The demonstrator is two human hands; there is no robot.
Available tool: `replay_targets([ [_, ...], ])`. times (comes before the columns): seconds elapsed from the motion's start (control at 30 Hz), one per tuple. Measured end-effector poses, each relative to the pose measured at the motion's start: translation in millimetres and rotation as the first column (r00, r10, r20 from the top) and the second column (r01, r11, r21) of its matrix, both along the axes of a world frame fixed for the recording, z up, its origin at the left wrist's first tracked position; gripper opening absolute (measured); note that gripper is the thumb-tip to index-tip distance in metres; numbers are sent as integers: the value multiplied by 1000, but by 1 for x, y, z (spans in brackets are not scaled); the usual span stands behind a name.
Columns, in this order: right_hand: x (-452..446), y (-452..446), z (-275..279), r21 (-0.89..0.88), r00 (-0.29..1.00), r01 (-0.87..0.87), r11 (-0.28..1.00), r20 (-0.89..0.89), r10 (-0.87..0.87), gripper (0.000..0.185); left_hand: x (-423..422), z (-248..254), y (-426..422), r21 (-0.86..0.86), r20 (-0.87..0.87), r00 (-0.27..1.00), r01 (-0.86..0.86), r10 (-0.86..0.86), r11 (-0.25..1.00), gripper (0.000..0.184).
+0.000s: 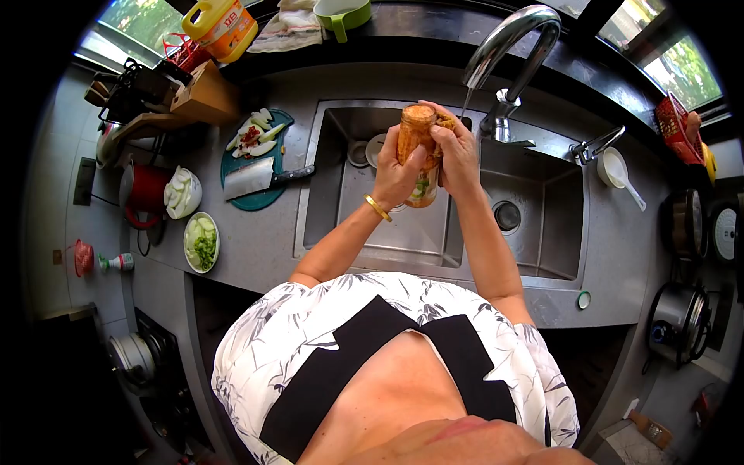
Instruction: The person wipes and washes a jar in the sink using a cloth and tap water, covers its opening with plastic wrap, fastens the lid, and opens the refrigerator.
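Over the divider of the double sink (372,252) is a glass jar (415,139) of orange-red food, its mouth uncovered and facing up. My left hand (399,174), with a gold bangle at the wrist, is wrapped round the jar's left side. On the right side, my right hand (457,151) has its fingers at the jar's neck, partly over a yellowish-brown item (445,122) that I cannot make out. Just behind my right hand, a thin stream of water falls from the faucet (515,54). A small green-and-white lid (583,300) lies on the counter's front edge.
Left of the sink are a teal board (256,203) with a cleaver (249,180) and cut vegetables, a bowl of white slices (183,192) and a bowl of greens (202,242). A white ladle (616,169) sits right of the sink. A yellow jug (222,29) stands behind.
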State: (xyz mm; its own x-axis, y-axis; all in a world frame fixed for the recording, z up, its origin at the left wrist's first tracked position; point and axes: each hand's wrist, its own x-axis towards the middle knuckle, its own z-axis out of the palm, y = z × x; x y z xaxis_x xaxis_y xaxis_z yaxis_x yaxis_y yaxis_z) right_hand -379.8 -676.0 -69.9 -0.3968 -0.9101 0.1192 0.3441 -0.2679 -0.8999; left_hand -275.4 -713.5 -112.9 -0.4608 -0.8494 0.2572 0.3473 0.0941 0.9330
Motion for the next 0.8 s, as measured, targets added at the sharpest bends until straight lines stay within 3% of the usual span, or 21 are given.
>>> replay_targets([
  [0.23, -3, -3, -3, -4, 977, 43, 999, -209, -42, 30, -3, -4, -4, -3, 13, 1000, -2, 2, 1000, 30],
  [0.33, -8, -7, -12, -11, 990, 17, 1000, 137, -15, 30, -3, -8, -7, 22, -40, 998, 42, -41, 999, 31],
  [0.4, -10, -6, -13, 31, 997, 45, 999, 61, -47, 32, -4, -10, -17, 54, -16, 997, 76, -75, 996, 33],
  [0.5, -9, -6, -22, 45, 994, 111, 993, -8, -111, 35, -15, -8, -27, 153, -234, 963, 170, -132, 973, 40],
  [0.53, -10, -6, -26, 41, 990, 137, 990, -24, -136, 36, -19, -11, -33, 148, -232, 960, 194, -157, 970, 46],
  [0.63, -18, 2, -36, 98, 945, 207, 973, -279, -173, 41, -34, -15, -40, 99, -199, 972, 143, -121, 985, 52],
  [0.8, -29, 13, -63, 161, 954, 298, 941, -64, -292, 39, -62, -17, -47, 63, -305, 934, 215, -187, 974, 55],
])
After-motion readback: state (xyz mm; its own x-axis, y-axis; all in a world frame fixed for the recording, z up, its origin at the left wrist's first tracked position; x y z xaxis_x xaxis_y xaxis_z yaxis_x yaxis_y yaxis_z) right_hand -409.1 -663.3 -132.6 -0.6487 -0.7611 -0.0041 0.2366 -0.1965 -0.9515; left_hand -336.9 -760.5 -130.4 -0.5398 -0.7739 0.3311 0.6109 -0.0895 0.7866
